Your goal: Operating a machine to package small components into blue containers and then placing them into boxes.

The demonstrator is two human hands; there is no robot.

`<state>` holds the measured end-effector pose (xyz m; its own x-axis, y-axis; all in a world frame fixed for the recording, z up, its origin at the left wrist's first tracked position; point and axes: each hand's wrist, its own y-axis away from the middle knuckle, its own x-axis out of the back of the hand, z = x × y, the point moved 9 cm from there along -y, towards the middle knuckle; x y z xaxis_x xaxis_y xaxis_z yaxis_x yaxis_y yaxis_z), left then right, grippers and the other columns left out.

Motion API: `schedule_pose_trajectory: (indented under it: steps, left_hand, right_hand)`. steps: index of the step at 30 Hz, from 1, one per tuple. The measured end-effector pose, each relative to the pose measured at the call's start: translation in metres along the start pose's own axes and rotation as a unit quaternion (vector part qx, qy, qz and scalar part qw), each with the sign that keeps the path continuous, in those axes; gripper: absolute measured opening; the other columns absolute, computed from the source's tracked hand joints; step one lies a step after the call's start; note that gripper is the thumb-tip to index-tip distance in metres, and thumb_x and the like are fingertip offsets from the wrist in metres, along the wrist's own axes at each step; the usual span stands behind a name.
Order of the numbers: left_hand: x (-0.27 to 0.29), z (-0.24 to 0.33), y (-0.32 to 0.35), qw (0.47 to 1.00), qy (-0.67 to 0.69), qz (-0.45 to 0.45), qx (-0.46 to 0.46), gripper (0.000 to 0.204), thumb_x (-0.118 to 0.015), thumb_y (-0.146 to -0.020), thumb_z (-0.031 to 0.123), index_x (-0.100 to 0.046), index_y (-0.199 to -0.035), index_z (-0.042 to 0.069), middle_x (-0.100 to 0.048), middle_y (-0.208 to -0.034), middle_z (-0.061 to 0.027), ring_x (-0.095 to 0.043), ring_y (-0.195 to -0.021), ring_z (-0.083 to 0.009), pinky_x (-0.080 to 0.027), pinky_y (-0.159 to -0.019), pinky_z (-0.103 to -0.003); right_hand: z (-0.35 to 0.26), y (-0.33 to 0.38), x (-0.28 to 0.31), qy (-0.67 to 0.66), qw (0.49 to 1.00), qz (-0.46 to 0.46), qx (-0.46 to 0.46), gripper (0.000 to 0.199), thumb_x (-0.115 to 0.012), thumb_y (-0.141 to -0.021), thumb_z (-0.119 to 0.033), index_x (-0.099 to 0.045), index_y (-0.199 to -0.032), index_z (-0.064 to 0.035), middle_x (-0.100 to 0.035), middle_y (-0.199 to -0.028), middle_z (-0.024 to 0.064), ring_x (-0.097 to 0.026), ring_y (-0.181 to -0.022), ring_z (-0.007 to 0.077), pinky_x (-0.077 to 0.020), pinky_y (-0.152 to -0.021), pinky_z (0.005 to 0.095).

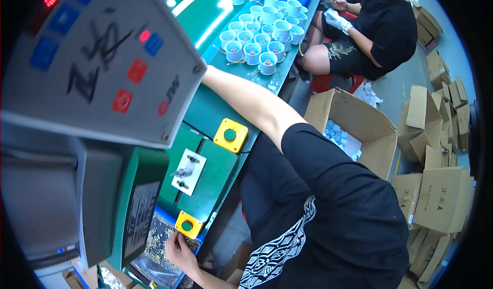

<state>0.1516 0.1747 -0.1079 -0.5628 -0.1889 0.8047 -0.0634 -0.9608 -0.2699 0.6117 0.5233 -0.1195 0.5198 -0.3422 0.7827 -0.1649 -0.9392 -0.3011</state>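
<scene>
A: Green covers most of what we see: a green workbench (205, 109) with a grey control panel (97, 58) tilted across the upper left.

B: And our hands?

A: Our left hand (179, 253) rests in a tray of small brass parts (159, 243), fingers pinched on something tiny. Our right arm reaches behind the panel, so we cannot tell that hand's state.

B: What surrounds us?

A: Two yellow push-button boxes (230, 135), pale blue cups (262, 32) clustered beyond, a seated person (375, 32), and cardboard boxes (436, 196) at right.

Factory assembly line: green conveyor (205, 11), machine control panel (102, 58) (cartons (441, 196) stacked nearby).
</scene>
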Motion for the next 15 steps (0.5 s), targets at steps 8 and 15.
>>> schedule_pose_trajectory:
  steps: [8,15]
  left_hand:
    - [0.006,-0.017,0.006,0.999,-0.011,-0.009,0.044,0.012,-0.071,-0.092,0.002,-0.072,-0.103,-0.004,-0.073,-0.093,-0.0151,-0.069,-0.082,-0.0279,-0.053,-0.077,-0.036]
    - [0.004,-0.013,0.007,0.998,-0.026,-0.001,0.048,0.014,-0.07,-0.094,0.003,-0.072,-0.105,-0.004,-0.074,-0.097,-0.015,-0.069,-0.085,-0.0256,-0.054,-0.079,-0.034]
  right_hand:
    - [0.052,0.058,0.209,0.073,0.925,0.334,0.169,0.03,-0.076,-0.084,-0.029,-0.074,-0.109,-0.0114,-0.07,-0.114,0.0112,-0.064,-0.109,0.0335,-0.0496,-0.099,0.0459]
    - [0.265,0.091,0.3,0.353,0.891,0.245,-0.146,0.027,-0.071,-0.09,-0.036,-0.075,-0.113,-0.0215,-0.061,-0.133,0.0108,-0.056,-0.123,0.0369,-0.0466,-0.105,0.0511]
